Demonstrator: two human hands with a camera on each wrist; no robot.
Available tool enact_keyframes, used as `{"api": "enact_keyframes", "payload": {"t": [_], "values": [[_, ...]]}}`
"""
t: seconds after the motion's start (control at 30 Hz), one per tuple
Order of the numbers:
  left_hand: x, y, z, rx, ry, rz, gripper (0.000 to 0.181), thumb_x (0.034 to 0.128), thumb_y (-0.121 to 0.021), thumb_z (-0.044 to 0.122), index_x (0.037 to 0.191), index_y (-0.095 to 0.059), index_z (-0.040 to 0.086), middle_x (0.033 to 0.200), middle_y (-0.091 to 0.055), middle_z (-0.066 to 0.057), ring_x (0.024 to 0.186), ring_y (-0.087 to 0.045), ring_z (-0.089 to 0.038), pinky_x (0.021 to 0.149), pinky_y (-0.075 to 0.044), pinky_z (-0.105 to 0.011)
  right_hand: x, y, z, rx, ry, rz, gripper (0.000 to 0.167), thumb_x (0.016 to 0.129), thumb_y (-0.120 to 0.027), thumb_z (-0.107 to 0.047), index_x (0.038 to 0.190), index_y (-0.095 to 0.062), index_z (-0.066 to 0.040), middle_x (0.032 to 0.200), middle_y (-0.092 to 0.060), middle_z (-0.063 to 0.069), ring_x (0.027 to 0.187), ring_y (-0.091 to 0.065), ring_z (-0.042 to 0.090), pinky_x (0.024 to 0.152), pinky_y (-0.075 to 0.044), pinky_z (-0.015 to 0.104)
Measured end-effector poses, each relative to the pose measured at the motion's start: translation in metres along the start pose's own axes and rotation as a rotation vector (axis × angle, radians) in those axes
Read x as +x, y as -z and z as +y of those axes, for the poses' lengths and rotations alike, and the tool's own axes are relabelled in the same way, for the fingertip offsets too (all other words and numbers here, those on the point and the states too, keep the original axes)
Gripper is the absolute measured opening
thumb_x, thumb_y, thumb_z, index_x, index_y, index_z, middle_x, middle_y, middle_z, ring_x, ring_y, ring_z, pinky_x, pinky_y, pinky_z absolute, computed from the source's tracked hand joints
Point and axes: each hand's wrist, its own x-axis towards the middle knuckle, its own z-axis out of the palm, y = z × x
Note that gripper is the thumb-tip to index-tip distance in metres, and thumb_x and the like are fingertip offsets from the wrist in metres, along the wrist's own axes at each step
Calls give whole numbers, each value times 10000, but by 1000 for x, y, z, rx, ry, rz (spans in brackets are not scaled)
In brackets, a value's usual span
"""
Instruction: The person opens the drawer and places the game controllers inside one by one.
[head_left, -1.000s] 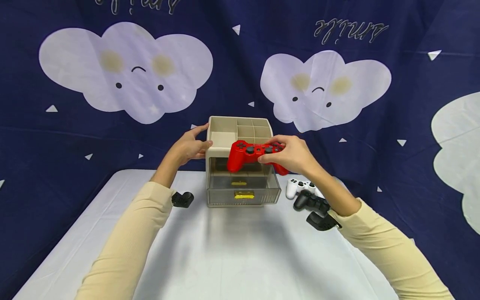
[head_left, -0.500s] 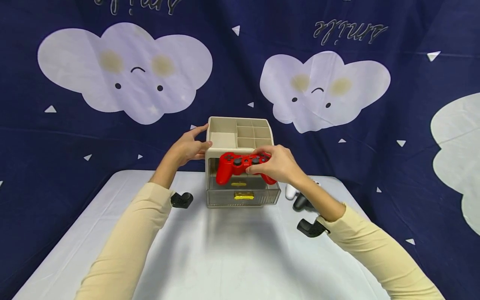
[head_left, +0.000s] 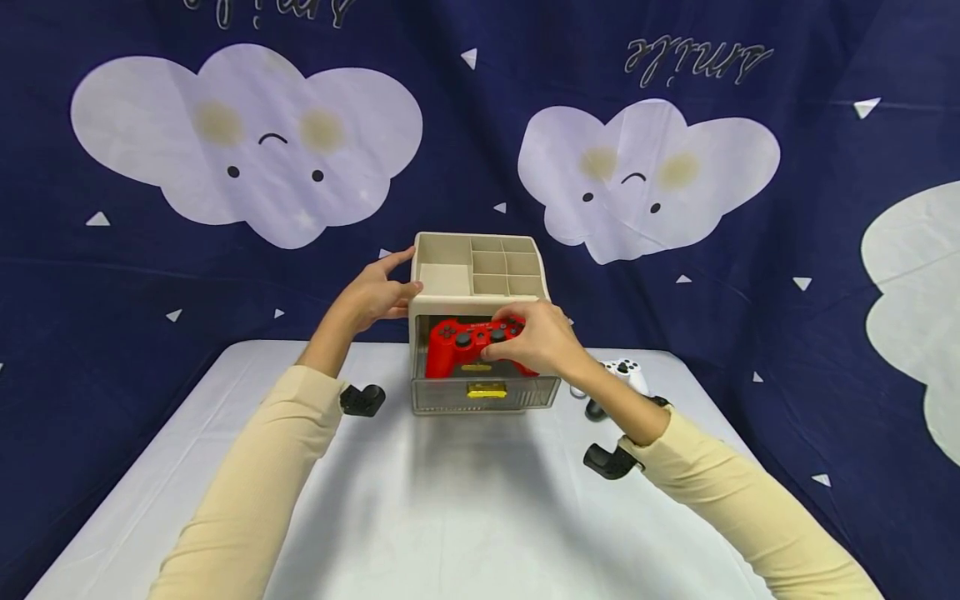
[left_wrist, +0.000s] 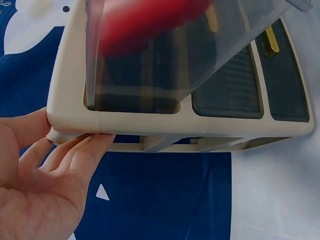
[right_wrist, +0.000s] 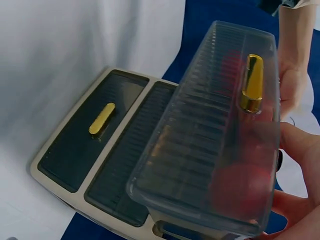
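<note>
In the head view a beige drawer cabinet (head_left: 480,302) stands at the table's back. My left hand (head_left: 371,296) grips its left side, thumb at the top front edge; the left wrist view shows the fingers (left_wrist: 82,157) against the cabinet wall (left_wrist: 150,122). The top clear drawer (head_left: 450,393) is pulled out. My right hand (head_left: 543,337) pinches the right part of a red game controller (head_left: 441,354), whose lower part is inside the drawer. In the right wrist view the controller (right_wrist: 242,190) shows blurred through the drawer wall, beside my right hand (right_wrist: 302,165).
Right of the cabinet lie a white controller (head_left: 630,373) and a black controller (head_left: 596,410), partly hidden by my right forearm. A white cloth covers the table (head_left: 465,517); a dark blue curtain (head_left: 465,167) hangs behind. Lower drawers (right_wrist: 70,145) are closed.
My right hand has moved left and down with the red controller, from above the drawer to inside its opening. My left hand has stayed on the cabinet.
</note>
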Motion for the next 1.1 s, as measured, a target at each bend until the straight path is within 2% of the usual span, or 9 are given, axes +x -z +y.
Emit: {"api": "enact_keyframes", "payload": {"t": [0.23, 0.47, 0.7, 1.1], "values": [[0, 0, 0, 1, 0, 10, 768, 1026, -588, 84, 1635, -193, 337, 1584, -360, -210, 1253, -605, -375, 1055, -522, -454, 2, -6, 1, -22, 27, 6, 419, 665, -894, -347, 1027, -776, -173, 1014, -770, 5, 1039, -613, 258, 837, -485, 392], [1, 0, 0, -23, 8, 7, 773, 1026, -578, 63, 1637, -187, 330, 1541, -415, -233, 1254, -608, -369, 1046, -531, -452, 3, -9, 3, -30, 28, -41, 464, 699, -885, -376, 1093, -771, -160, 1124, -761, 38, 1096, -649, 280, 907, -509, 426], [2, 0, 0, -10, 9, 5, 776, 1030, -579, 74, 1637, -175, 340, 1555, -399, -232, 1261, -605, -368, 1055, -524, -447, 6, -10, 7, -58, 16, -75, 488, 719, -875, -410, 1125, -764, -162, 1161, -752, 48, 1156, -628, 309, 963, -494, 458], [0, 0, 1, -9, 9, 2, 775, 1029, -578, 73, 1640, -174, 326, 1555, -395, -233, 1260, -605, -368, 1055, -525, -447, 2, -11, 10, -55, 23, -84, 488, 745, -857, -414, 1145, -763, -150, 1095, -758, 54, 1125, -595, 278, 923, -489, 446]]}}
